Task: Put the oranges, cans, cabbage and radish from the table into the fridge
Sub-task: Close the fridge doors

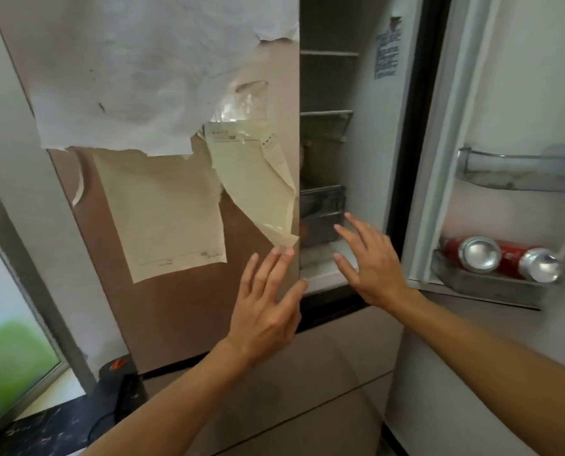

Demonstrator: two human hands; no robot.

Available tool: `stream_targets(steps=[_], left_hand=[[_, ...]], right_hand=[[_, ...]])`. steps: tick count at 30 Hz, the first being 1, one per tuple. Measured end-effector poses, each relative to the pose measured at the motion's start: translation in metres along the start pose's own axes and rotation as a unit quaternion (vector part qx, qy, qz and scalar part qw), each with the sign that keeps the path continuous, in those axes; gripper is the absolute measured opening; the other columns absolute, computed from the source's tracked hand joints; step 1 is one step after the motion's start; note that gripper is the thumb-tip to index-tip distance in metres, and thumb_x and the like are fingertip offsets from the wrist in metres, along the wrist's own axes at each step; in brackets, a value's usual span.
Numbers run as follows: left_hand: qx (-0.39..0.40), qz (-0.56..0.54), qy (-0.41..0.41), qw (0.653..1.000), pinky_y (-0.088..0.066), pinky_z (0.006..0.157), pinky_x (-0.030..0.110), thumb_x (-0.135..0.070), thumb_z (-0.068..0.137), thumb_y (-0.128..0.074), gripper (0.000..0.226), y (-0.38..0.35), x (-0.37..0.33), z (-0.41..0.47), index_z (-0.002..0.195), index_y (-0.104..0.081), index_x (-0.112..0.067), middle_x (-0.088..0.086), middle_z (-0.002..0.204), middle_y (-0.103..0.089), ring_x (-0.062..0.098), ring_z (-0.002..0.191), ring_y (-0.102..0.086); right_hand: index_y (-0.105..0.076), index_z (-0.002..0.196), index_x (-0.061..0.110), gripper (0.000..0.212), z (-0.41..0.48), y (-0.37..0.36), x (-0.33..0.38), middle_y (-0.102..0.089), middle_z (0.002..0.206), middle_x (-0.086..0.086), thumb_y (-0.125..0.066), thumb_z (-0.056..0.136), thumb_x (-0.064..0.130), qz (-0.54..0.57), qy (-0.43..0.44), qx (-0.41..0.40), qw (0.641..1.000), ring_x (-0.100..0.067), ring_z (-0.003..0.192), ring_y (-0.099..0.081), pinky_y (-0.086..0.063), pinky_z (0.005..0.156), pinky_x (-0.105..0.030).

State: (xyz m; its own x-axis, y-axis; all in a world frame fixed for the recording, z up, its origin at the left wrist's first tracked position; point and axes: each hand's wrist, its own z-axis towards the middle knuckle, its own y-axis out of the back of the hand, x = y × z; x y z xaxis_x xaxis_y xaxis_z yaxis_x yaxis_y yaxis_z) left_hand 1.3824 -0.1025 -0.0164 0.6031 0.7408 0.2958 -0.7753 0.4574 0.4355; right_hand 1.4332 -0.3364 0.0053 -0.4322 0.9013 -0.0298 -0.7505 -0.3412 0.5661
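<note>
A head-worn camera looks at a fridge (366,159) whose right door (518,110) stands open at the right of the frame, while its brown left door (175,307) stays closed and fills the left and centre. Two bare hands reach up from the bottom edge, both empty with fingers spread. The left hand (264,311) hovers at lower centre, its fingertips close to the closed door's right edge; contact cannot be told. The right hand (376,261) sits just to its right, in front of the bottom of the open compartment, near a dark drawer (322,215).

Two red cans (501,261) lie on their sides in the lower door shelf (478,284) at the right of the frame, silver ends facing the camera. A higher door shelf (518,176) appears above them. Inside the fridge, thin shelves cross the dim interior in the upper centre; something pale sits on one, too blurred to name.

Torn white film (142,67) and yellowed paper sheets (169,212) cling to the closed door, one sheet curling away toward centre frame. A window (7,340) shows at lower left.
</note>
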Motion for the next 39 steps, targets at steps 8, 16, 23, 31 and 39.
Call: stream_targets(steps=[8, 16, 23, 31, 39], left_hand=[[0.09, -0.129, 0.013, 0.987, -0.033, 0.111, 0.048, -0.021, 0.082, -0.053, 0.035, -0.081, -0.112, 0.111, 0.115, -0.062, -0.011, 0.021, 0.138, -0.049, 0.035, 0.132, -0.041], [0.147, -0.161, 0.096, 0.971, -0.036, 0.107, 0.046, -0.039, 0.095, -0.038, 0.043, -0.157, -0.176, 0.19, 0.126, -0.054, -0.015, 0.016, 0.141, -0.047, 0.032, 0.131, -0.042], [0.174, -0.171, 0.125, 0.962, -0.048, 0.088, 0.033, -0.049, 0.097, -0.034, 0.044, -0.18, -0.207, 0.185, 0.128, -0.05, -0.022, 0.006, 0.128, -0.05, 0.019, 0.112, -0.049], [0.183, -0.12, 0.117, 0.969, -0.046, 0.092, 0.038, -0.048, 0.096, -0.034, 0.042, -0.158, -0.205, 0.178, 0.13, -0.043, -0.026, 0.01, 0.129, -0.052, 0.027, 0.113, -0.053], [0.24, -0.083, 0.176, 0.951, -0.041, 0.102, 0.045, -0.035, 0.097, -0.05, 0.054, -0.093, -0.178, 0.134, 0.145, -0.03, -0.022, 0.015, 0.149, -0.033, 0.033, 0.13, -0.041]], right_hand=[[-0.062, 0.111, 0.011, 0.034, -0.029, 0.129, -0.141, -0.06, 0.109, -0.009, -0.048, 0.091, 0.035, 0.026, -0.232, -0.146, 0.961, -0.019, 0.097, -0.056, -0.042, 0.084, -0.035], [-0.06, 0.111, 0.014, 0.023, -0.061, 0.17, -0.273, -0.063, 0.105, -0.006, -0.05, 0.095, 0.027, 0.094, -0.45, -0.22, 0.86, -0.019, 0.09, -0.058, -0.045, 0.082, -0.033], [-0.057, 0.116, 0.012, 0.055, -0.06, 0.14, -0.296, -0.061, 0.113, -0.009, -0.027, 0.099, 0.055, 0.199, -0.496, -0.115, 0.837, -0.026, 0.101, -0.055, -0.037, 0.082, -0.031], [-0.055, 0.112, 0.009, 0.047, -0.074, 0.156, -0.274, -0.058, 0.094, 0.005, -0.046, 0.095, 0.052, 0.237, -0.498, -0.119, 0.826, -0.018, 0.091, -0.054, -0.039, 0.079, -0.028], [-0.045, 0.138, 0.006, 0.059, -0.104, 0.193, -0.181, -0.045, 0.141, -0.008, -0.059, 0.092, 0.04, 0.174, -0.442, -0.102, 0.874, -0.021, 0.123, -0.047, -0.036, 0.095, -0.023]])
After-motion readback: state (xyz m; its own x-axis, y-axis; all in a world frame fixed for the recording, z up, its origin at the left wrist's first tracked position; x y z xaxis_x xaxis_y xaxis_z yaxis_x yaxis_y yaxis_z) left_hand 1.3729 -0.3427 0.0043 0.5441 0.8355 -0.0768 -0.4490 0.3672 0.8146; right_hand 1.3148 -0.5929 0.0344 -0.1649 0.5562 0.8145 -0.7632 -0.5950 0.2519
